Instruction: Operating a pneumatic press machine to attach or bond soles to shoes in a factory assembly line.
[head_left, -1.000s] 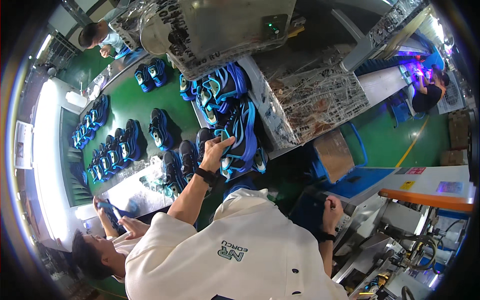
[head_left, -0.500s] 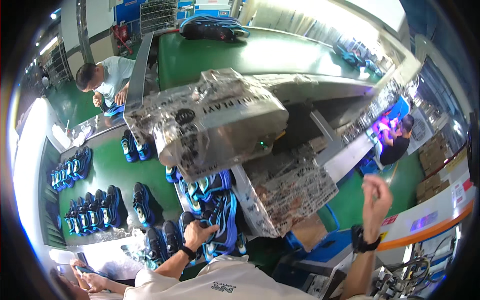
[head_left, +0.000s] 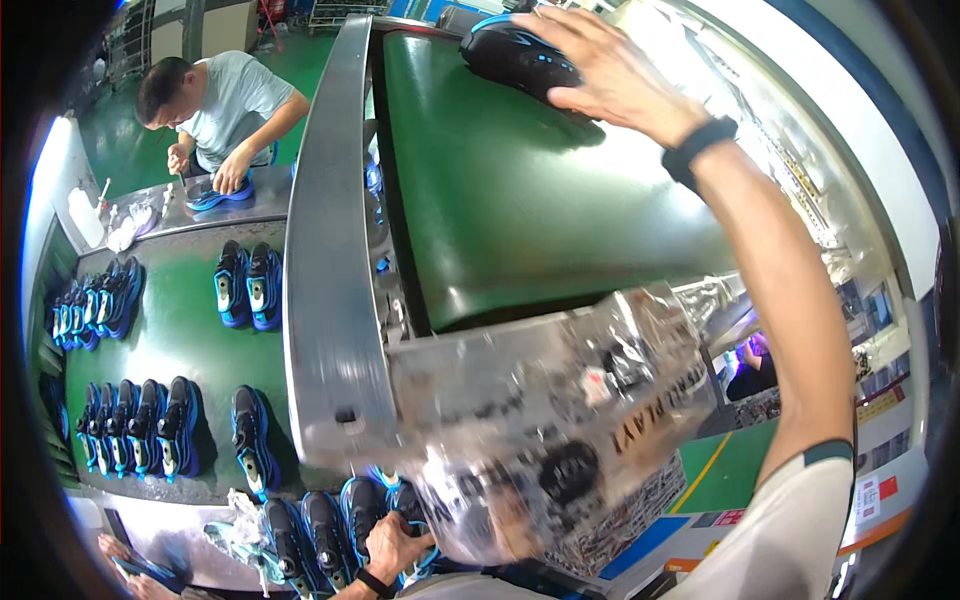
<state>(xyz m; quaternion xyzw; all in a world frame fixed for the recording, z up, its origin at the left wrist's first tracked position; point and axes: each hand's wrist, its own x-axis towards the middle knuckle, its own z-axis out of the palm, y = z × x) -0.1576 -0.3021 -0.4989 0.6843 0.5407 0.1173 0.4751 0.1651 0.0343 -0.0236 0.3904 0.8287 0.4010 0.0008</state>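
My right hand (head_left: 625, 80) is stretched out over the upper green conveyor belt, fingers and thumb spread at a black-and-blue sneaker (head_left: 510, 58). Whether it touches that sneaker cannot be told. Low in the middle, my left hand (head_left: 396, 548) is closed on a dark sneaker (head_left: 362, 508) at the end of a row; its fingertips are partly hidden. Beside it stand more black sneakers (head_left: 322, 530) with blue soles. A machine part wrapped in clear printed film (head_left: 560, 420) is just right of my left hand.
A metal rail (head_left: 335, 250) separates the upper belt from the lower green belt (head_left: 200, 350), where several sneakers stand in rows. At the far left a co-worker (head_left: 225, 115) handles a sneaker on a metal ledge. Another person's hands (head_left: 135, 565) hold a shoe at bottom left.
My right hand has moved from the lower right up to the sneaker on the upper belt. The view has shifted toward that belt. My left hand stays among the sneakers.
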